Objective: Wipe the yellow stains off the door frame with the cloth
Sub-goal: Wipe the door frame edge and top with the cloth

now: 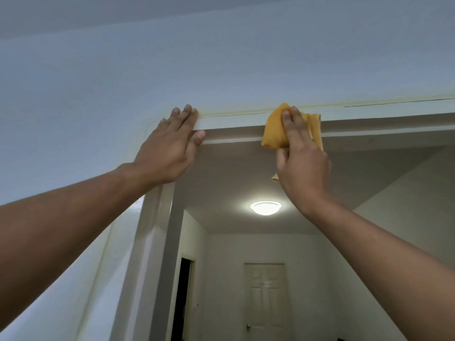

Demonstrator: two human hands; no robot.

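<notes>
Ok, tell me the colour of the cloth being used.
Orange-yellow cloth, plain, pressed by the right hand; head view.

Body in view: two forearms and two hands, nothing worn.

Left hand point(170, 153) and right hand point(299, 156) are bare: no gloves, rings, watch or wristband seen. Both forearms are uncovered to the frame edge, no sleeve showing. Fingernails short and unpainted where they show. Small dark speck on the back of one right finger.
</notes>
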